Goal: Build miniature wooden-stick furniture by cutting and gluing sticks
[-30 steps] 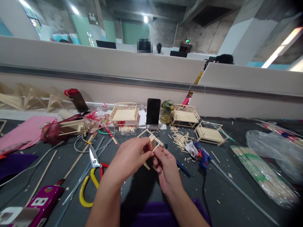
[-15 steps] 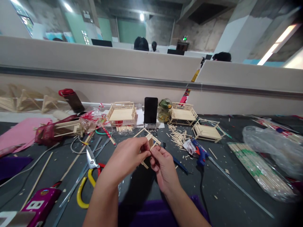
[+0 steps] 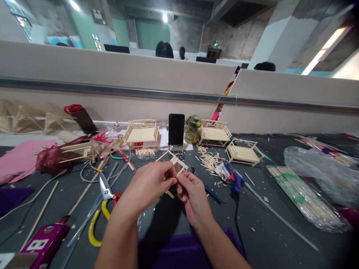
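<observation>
Between my two hands is a small frame of thin wooden sticks point(image 3: 181, 163), held above the middle of the table. My left hand point(image 3: 153, 179) pinches its near left side, covering much of it. My right hand point(image 3: 193, 190) is closed on its near right corner, fingertips almost meeting those of the left. Past the frame stands a black phone point(image 3: 176, 129) on a wire stand. Loose short sticks point(image 3: 209, 160) lie in a pile to the right, beside a blue glue gun point(image 3: 238, 181).
Yellow-handled scissors point(image 3: 105, 192) lie left of my left arm. Several stick-built models, including one platform with rails point(image 3: 142, 133), line the back. A bag of bundled sticks point(image 3: 304, 196) is at the right. A purple box cutter-like device point(image 3: 46, 243) sits front left.
The whole view has shifted slightly, so the table things appear a little further left. Both hands keep their hold on the stick frame, with hardly any finger movement.
</observation>
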Tool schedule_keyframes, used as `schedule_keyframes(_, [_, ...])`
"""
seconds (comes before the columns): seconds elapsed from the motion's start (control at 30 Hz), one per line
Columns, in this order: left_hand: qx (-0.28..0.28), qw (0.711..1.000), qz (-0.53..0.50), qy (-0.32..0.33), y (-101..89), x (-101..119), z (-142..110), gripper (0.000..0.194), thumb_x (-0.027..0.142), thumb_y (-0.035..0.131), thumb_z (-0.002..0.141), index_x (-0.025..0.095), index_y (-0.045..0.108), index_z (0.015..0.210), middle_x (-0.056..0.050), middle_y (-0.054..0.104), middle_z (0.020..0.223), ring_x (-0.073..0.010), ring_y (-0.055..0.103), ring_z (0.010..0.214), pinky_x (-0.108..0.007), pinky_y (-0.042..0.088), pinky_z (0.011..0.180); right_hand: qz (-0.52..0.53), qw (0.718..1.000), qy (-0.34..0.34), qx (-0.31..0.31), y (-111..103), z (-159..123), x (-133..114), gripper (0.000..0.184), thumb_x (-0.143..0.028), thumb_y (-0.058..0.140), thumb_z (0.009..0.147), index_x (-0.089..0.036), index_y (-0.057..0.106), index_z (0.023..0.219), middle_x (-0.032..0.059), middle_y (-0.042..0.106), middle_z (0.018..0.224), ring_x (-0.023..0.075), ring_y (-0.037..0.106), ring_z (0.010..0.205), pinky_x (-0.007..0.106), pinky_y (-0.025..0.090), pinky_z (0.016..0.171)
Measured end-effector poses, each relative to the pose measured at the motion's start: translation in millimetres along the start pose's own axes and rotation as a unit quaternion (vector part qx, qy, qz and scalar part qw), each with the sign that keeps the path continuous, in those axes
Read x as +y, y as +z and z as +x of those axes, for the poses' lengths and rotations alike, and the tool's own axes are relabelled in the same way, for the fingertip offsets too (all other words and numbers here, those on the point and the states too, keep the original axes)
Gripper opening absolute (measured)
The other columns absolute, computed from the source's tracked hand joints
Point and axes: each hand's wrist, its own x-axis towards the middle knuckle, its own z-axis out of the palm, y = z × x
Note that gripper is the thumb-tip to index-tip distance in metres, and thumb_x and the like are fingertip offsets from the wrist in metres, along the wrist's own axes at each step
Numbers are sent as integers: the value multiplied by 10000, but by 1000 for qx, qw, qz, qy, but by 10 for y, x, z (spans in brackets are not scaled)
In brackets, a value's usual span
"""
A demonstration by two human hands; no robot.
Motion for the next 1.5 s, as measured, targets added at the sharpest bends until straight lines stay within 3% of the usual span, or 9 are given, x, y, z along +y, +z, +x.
schedule_keyframes(0.13, [12,1000,-14,10,-10,61,-22,129,328,578,826,219,617,771,23,634,688,-137,532,639,-237,315,553,-121,991,-5,-54,-213,-26,-292,255,-374,744,720,-177,587,764,-53,543,542,51,375,418,161,208,390])
schedule_keyframes(0.23, [83,996,-26,9,-35,132,-22,179,372,581,838,215,628,767,31,621,660,-122,510,600,-236,320,551,-345,934,-63,-64,-480,3,-518,157,-313,690,755,-173,618,744,-26,591,616,77,434,489,191,300,464])
schedule_keyframes(0.5, [162,984,-65,23,-131,254,59,249,399,561,854,179,639,767,12,620,642,-113,494,580,-233,341,548,-810,585,-17,-41,-734,104,-419,115,-133,554,794,-188,654,782,52,691,768,180,629,740,261,332,608])
schedule_keyframes(0.8, [169,985,-31,-34,-262,42,47,231,370,564,837,180,621,719,7,629,668,-129,519,631,-252,353,581,-857,491,31,-153,-569,-25,-195,50,-208,666,730,-168,695,736,145,739,851,286,692,813,299,410,628])
schedule_keyframes(0.9, [164,986,-27,-33,-279,11,29,216,350,562,832,181,625,713,14,622,651,-125,519,619,-250,349,576,-815,555,19,-165,-620,-36,-249,93,-126,627,707,-171,638,625,108,723,752,238,675,730,277,402,597])
schedule_keyframes(1.03, [115,991,-63,-14,-270,31,4,189,314,548,828,186,644,727,22,619,636,-116,509,591,-238,345,549,-506,853,12,-127,-559,-34,-421,201,-291,636,793,-189,566,634,-6,622,551,108,536,453,206,353,456])
schedule_keyframes(1.1, [82,992,-92,11,-248,42,-2,165,293,554,821,190,659,745,19,634,660,-117,522,613,-234,360,564,-312,947,1,-83,-427,-30,-427,260,-404,686,771,-185,572,692,-7,636,575,88,518,425,176,312,396])
schedule_keyframes(1.2, [35,993,-107,32,-203,37,-3,136,275,565,813,197,659,754,17,642,679,-120,529,631,-232,363,575,-153,987,-8,-41,-189,-13,-295,316,-436,766,691,-163,608,707,13,656,605,79,533,435,148,252,350])
schedule_keyframes(1.5, [-9,1000,3,0,-119,-11,32,80,287,604,775,218,616,737,12,646,721,-148,545,648,-242,314,553,-85,996,-19,31,4,48,-30,314,-414,824,606,-146,675,674,-64,482,479,24,312,407,162,177,389])
